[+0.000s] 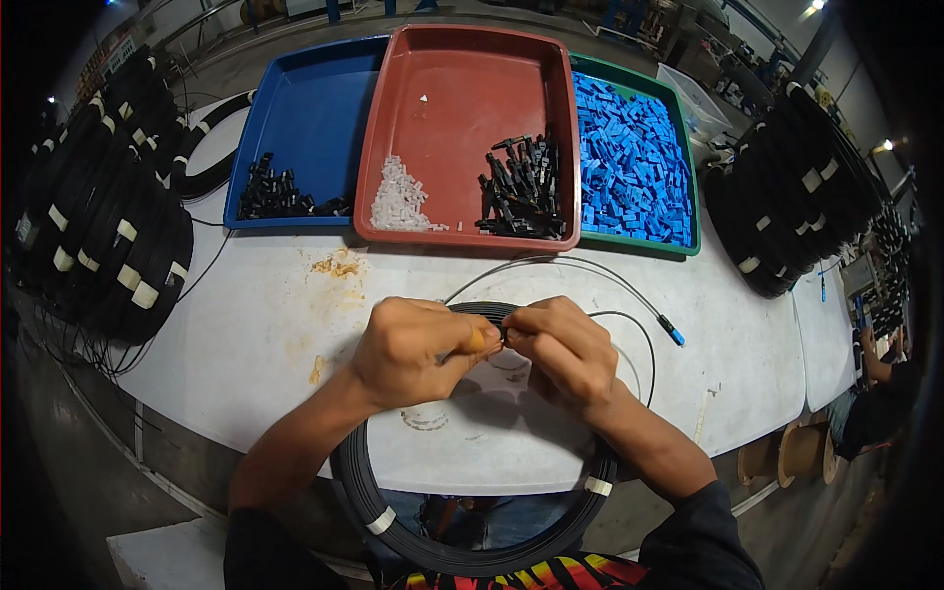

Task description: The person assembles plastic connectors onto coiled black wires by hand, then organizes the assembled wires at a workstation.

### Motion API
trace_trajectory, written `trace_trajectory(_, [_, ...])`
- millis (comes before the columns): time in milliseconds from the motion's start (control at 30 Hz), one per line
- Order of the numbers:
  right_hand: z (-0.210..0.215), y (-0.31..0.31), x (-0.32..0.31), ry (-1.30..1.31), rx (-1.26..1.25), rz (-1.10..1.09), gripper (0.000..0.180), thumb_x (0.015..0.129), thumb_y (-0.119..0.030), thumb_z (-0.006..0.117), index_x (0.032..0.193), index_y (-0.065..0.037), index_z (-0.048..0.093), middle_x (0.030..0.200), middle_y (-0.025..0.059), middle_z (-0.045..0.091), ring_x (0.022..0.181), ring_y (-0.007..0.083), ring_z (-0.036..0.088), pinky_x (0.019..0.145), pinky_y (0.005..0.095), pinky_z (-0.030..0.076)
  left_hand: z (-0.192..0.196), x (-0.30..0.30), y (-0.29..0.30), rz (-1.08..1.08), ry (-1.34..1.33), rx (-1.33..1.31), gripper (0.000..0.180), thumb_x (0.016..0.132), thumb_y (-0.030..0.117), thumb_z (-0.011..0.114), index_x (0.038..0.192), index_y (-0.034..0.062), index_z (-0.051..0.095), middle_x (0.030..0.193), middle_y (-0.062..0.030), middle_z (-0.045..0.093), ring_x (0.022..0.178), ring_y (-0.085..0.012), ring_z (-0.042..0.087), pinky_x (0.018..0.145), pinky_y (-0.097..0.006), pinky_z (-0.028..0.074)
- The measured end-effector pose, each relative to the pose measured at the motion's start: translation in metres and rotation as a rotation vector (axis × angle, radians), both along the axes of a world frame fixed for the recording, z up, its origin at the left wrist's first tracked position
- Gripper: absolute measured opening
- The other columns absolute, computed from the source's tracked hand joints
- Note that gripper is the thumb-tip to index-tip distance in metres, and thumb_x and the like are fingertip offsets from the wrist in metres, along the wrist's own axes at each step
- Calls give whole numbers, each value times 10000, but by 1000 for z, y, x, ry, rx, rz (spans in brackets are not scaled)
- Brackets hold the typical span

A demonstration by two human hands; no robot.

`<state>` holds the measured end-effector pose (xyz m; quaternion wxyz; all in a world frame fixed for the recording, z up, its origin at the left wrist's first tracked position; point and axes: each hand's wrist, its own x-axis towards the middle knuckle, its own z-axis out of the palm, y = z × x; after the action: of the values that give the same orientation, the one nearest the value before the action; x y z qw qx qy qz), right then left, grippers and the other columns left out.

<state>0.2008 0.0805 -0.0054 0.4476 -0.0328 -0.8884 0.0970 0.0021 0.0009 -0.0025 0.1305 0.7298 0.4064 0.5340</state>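
My left hand (418, 349) and my right hand (570, 354) meet over the table, fingertips pinched together around a small black part (504, 335). Most of that part is hidden by the fingers, so its kind does not show. Beneath the hands lies a coil of black cable (356, 472), bound with white tape, its near side overhanging the table edge at my lap. From the coil a loose cable runs out to the right, ending in a black connector with a blue tip (673, 332) on the table.
Beyond my hands stand a blue tray (315, 88) with black parts, a red tray (462, 88) with white pieces and black connectors, and a green tray (691, 211) full of blue clips. Stacks of coils rise at left (98, 226) and right (787, 187). Another person (875, 393) is at far right.
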Motion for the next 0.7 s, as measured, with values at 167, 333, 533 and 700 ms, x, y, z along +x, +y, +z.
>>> trace_trajectory(167, [-10,-1,-1,-120,-693,21,282,630,187,601,856,20,622,909,158,715,821,315,721,698,372,592,1,-6,3,35,629,510,90,721,-35,777,747,-41,691,860,-154,716,626,-225,693,544,-296,568])
trace_trajectory(333, [-6,1,0,-11,-222,-33,298,611,178,644,863,21,629,928,160,711,771,287,703,653,345,572,-2,-3,7,57,250,192,117,704,4,807,775,32,718,853,-84,765,668,-191,722,610,-277,568])
trace_trajectory(533, [-8,0,-1,2,-116,-49,288,598,132,658,856,18,601,950,133,668,769,281,638,675,371,530,-1,-7,8,67,133,75,150,726,57,870,841,38,775,812,-87,768,647,-201,729,588,-273,563])
trace_trajectory(700, [-7,-1,0,19,-148,-57,291,601,124,664,862,12,600,934,130,665,773,274,640,667,368,532,3,-6,4,62,173,-3,126,740,62,871,805,21,771,766,-99,760,634,-194,728,583,-267,560])
